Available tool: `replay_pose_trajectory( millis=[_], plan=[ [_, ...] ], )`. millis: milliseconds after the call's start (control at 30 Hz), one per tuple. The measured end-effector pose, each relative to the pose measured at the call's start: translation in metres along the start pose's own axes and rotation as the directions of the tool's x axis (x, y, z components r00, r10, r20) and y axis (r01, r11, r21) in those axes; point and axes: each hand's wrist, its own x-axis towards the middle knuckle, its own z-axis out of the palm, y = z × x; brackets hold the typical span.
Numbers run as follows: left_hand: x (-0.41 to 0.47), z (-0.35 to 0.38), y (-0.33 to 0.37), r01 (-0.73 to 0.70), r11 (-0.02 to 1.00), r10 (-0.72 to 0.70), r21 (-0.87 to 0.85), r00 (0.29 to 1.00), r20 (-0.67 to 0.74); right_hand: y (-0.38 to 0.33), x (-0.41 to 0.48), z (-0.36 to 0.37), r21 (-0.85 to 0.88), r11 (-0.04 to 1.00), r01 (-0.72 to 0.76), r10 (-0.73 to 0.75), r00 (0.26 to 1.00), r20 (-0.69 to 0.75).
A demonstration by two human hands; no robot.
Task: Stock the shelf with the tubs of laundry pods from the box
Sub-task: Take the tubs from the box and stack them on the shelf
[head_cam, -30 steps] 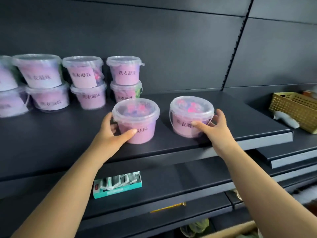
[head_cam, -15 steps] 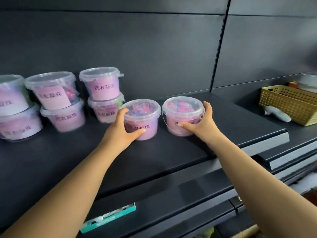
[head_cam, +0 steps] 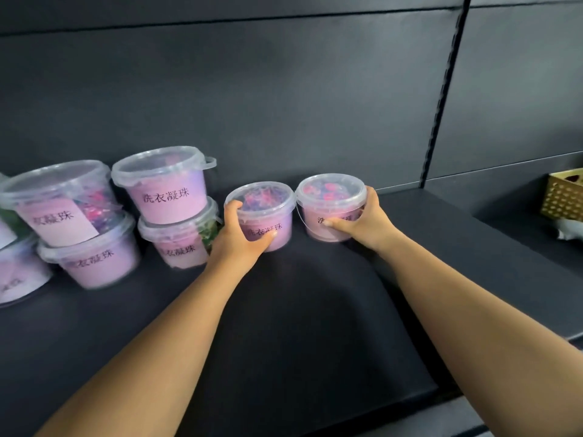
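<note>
Two clear tubs of laundry pods with pink labels stand side by side near the back of the dark shelf (head_cam: 315, 310). My left hand (head_cam: 235, 238) grips the left tub (head_cam: 263, 212), thumb across its front. My right hand (head_cam: 362, 220) grips the right tub (head_cam: 329, 200) from its right side. To their left, several more tubs sit stacked two high; the nearest stack (head_cam: 172, 206) almost touches my left hand. The box is out of view.
The dark back wall rises just behind the tubs, with a vertical slotted post (head_cam: 441, 99) to the right. A yellow woven basket (head_cam: 563, 197) and a white object sit on the neighbouring shelf at far right.
Both hands have pushed their tubs from the shelf's front toward the back wall, ending beside the stacked tubs. My view has moved closer, so the lower shelves have dropped out of sight.
</note>
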Motion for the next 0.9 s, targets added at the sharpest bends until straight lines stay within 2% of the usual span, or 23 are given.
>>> replay_pose_trajectory(
  millis=[267,467,567,633,700,800,900],
  plan=[
    [0.008,0.009,-0.007,-0.054,0.997,0.057,0.047,0.995,-0.079,0.013,0.025,0.011,0.019,0.999,0.026,-0.026,1.000,-0.007],
    [-0.003,0.010,0.000,-0.029,0.997,0.033,0.068,0.997,-0.071,0.009,0.016,0.010,-0.050,0.998,-0.037,0.036,0.999,-0.019],
    [-0.017,0.006,0.000,-0.004,1.000,0.004,-0.007,0.999,-0.033,-0.003,-0.011,0.002,-0.204,0.974,-0.102,0.096,0.995,-0.036],
    [-0.026,0.001,-0.001,0.075,0.992,-0.072,-0.102,0.997,0.037,-0.010,-0.036,-0.007,-0.374,0.916,-0.143,0.138,0.990,-0.038],
    [-0.040,-0.008,0.000,0.093,0.993,-0.084,-0.077,0.990,0.112,-0.018,-0.069,-0.018,-0.473,0.873,-0.114,0.108,0.993,-0.040],
    [-0.075,-0.027,0.013,-0.109,0.992,0.098,0.059,0.981,0.167,-0.035,-0.132,-0.037,-0.519,0.848,-0.109,0.054,0.991,-0.119],
    [-0.128,-0.041,0.034,-0.395,0.917,0.365,0.058,0.888,0.279,-0.046,-0.208,-0.048,-0.597,0.788,-0.148,0.022,0.977,-0.213]
  ],
)
